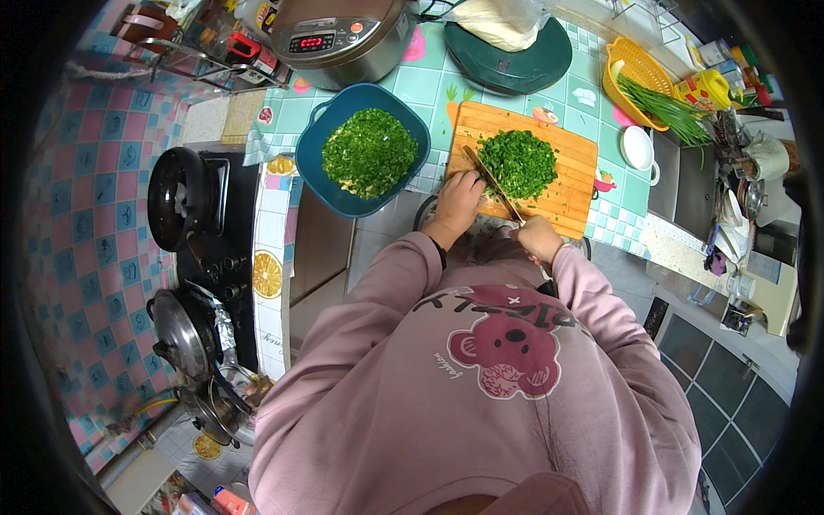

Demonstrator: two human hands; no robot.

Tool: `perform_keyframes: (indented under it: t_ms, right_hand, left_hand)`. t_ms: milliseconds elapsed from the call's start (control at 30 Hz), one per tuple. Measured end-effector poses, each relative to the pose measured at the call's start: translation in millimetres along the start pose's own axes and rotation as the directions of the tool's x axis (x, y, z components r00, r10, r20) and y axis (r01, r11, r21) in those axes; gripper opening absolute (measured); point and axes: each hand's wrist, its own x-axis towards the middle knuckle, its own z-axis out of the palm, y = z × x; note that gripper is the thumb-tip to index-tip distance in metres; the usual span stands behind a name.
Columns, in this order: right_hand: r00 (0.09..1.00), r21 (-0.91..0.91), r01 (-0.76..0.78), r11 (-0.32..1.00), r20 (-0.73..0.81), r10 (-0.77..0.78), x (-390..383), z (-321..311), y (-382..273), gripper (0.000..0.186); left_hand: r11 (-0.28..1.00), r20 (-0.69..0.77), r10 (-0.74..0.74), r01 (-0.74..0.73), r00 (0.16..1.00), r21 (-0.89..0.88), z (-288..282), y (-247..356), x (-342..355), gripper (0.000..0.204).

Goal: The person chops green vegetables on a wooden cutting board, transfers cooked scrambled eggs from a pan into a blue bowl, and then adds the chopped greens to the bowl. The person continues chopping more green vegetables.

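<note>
A wooden cutting board lies at the counter's front edge with a heap of finely chopped green herbs on it. My right hand is closed round the handle of a kitchen knife, at the board's near edge. The blade runs up and left along the left side of the heap. Left of the blade, my left hand has its fingers curled down at the board's near left corner; what is under them is hidden. Further left sits a blue-green basin containing chopped greens over a pale yellowish mix.
A rice cooker and a dark green scale-like base with a bagged pale mass stand behind. At right are a yellow basket of long green stalks, a white cup and a sink. A stove with pans is at left.
</note>
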Motion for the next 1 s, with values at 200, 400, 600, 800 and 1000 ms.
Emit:
perform_keyframes:
  t_ms: [200, 400, 600, 800, 1000]
  right_hand:
    - [0.999, -0.121, 0.040, 0.992, 0.032, -0.036, 53.8, 13.3, 4.5, 0.030]
    - [0.999, 0.192, 0.002, 0.981, -0.043, 0.006, 64.0, 18.2, 6.4, 0.023]
    - [0.998, 0.294, 0.044, 0.955, -0.061, -0.027, 30.9, -7.5, 9.8, 0.033]
    - [0.996, 0.138, 0.056, 0.989, -0.072, -0.046, -7.4, -14.8, -1.0, 0.031]
    - [0.995, 0.009, -0.059, 0.998, -0.080, 0.060, -6.9, -13.2, -8.9, 0.041]
  left_hand:
    - [0.999, 0.015, 0.025, -0.026, 1.000, 0.035, 8.2, -8.0, -0.5, 0.021]
    - [0.995, -0.038, 0.096, -0.094, 0.995, 0.035, 5.6, -10.7, 1.7, 0.019]
    - [0.992, -0.025, 0.123, -0.123, 0.992, -0.001, 9.1, -12.1, 14.3, 0.024]
    - [0.995, 0.005, 0.091, -0.092, 0.996, 0.035, 18.3, -2.4, 31.3, 0.010]
    - [0.982, -0.051, 0.173, -0.168, 0.984, 0.088, 16.4, -4.7, 27.6, 0.010]
